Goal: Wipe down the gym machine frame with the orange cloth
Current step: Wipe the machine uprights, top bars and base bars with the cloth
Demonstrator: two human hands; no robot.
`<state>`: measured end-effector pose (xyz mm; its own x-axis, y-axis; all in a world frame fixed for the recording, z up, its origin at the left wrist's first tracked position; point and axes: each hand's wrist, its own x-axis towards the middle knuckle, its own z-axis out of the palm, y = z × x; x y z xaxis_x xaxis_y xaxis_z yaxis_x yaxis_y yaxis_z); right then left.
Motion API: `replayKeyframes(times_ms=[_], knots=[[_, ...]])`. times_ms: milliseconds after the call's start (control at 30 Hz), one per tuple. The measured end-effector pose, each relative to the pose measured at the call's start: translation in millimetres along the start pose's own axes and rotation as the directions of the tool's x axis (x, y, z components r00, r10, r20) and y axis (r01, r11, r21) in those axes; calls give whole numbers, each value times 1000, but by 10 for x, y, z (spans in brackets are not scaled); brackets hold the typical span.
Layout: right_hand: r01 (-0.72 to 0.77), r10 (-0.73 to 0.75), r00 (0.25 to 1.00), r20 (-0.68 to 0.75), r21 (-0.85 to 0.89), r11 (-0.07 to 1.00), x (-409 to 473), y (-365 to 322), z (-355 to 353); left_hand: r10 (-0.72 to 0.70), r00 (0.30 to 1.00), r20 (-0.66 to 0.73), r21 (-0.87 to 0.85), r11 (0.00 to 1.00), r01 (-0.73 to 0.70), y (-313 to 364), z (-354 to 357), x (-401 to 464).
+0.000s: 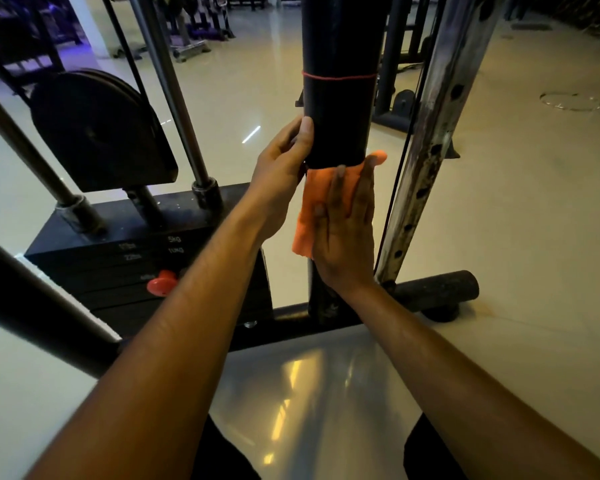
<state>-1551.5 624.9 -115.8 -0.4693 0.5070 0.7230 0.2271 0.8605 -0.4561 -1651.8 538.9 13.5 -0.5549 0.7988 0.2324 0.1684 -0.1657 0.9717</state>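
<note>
Dim gym, glossy floor (499,237). Right hand (347,223), fingers straight, presses orange cloth (309,206) flat on black frame post (338,116); left hand (279,168) curls round post just above cloth, likely steadying.

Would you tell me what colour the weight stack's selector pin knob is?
Red, clearest in the head view.

Soft orange cloth (312,209) against a matt black post (338,126), thin red cord (338,77) higher on that post, worn, blotchy perforated metal upright (426,140) right of it, glossy pale floor (516,209)
</note>
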Motion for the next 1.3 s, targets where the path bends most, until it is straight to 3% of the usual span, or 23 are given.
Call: replayKeyframes(times_ms=[133, 233, 400, 533, 700, 867, 1000, 1167, 1300], knots=[[53, -48, 995, 82, -65, 996, -332, 218, 154, 0, 1000, 4, 6, 1000, 0, -130, -14, 5], [-26, 31, 989, 148, -33, 999, -628, 352, 261, -15, 1000, -12, 22, 1000, 15, -290, 15, -29], [34, -36, 998, 49, 41, 999, -340, 247, 239, -29, 999, -35, 16, 999, 29, -541, 50, -113], [-25, 29, 998, -58, 67, 997, -275, 130, 257, -23, 999, -49, 17, 1000, 24, -574, 37, -69], [-133, 131, 983, 128, 9, 991, -860, 312, 419, -23, 999, -24, 6, 1000, 23, -647, 39, -94], [-40, 46, 990, 131, -47, 998, -748, 372, 411, -34, 999, -37, 5, 999, 34, -658, 33, -79], [-67, 69, 995, 69, -34, 997, -502, 314, 335, -35, 998, -52, 4, 999, 35, -730, 33, -84], [-34, 47, 975, 219, -61, 998, -955, 512, 378, -85, 996, -41, 6, 996, 86, -920, 75, -239], [-14, 31, 979, 200, -86, 996, -1027, 523, 379, -154, 988, -20, 40, 987, 155, -1222, 48, -460]])
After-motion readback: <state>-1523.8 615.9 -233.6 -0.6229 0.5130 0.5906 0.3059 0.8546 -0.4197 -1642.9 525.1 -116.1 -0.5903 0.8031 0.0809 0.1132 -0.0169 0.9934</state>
